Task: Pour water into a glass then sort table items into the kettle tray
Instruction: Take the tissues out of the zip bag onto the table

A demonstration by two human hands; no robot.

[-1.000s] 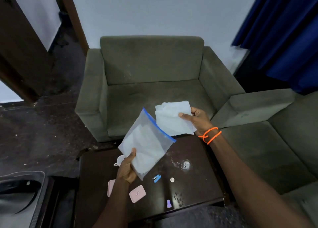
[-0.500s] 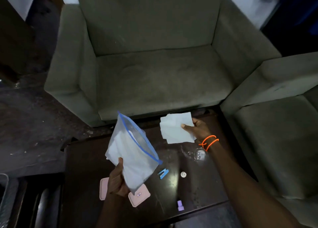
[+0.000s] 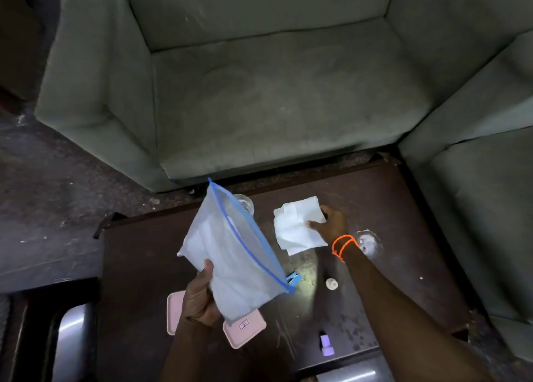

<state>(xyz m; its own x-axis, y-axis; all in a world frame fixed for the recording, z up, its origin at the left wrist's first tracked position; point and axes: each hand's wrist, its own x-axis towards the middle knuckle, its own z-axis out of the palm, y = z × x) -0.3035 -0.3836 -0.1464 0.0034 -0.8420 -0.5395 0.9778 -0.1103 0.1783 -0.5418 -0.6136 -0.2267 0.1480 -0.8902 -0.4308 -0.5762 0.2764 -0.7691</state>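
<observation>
My left hand (image 3: 199, 296) grips the lower corner of a clear zip bag (image 3: 230, 254) with a blue seal, held tilted above the dark table (image 3: 389, 208); white sheets show inside it. My right hand (image 3: 331, 223) pinches a stack of white tissues (image 3: 297, 227) low over the table's middle. A clear glass (image 3: 244, 203) stands at the table's far edge, partly hidden behind the bag. A second clear glass (image 3: 367, 241) sits right of my right wrist.
On the table lie two pink boxes (image 3: 243, 328) (image 3: 174, 311), a blue clip (image 3: 293, 279), a small white cap (image 3: 331, 283) and a purple piece (image 3: 326, 345). A grey-green armchair (image 3: 259, 78) stands beyond, another seat (image 3: 484, 208) to the right. A shiny metal object (image 3: 70, 338) lies at lower left.
The camera has tilted down and closer to the table. My right hand has lowered the tissues toward the table top. The bag stays in my left hand, a glass now showing behind it.
</observation>
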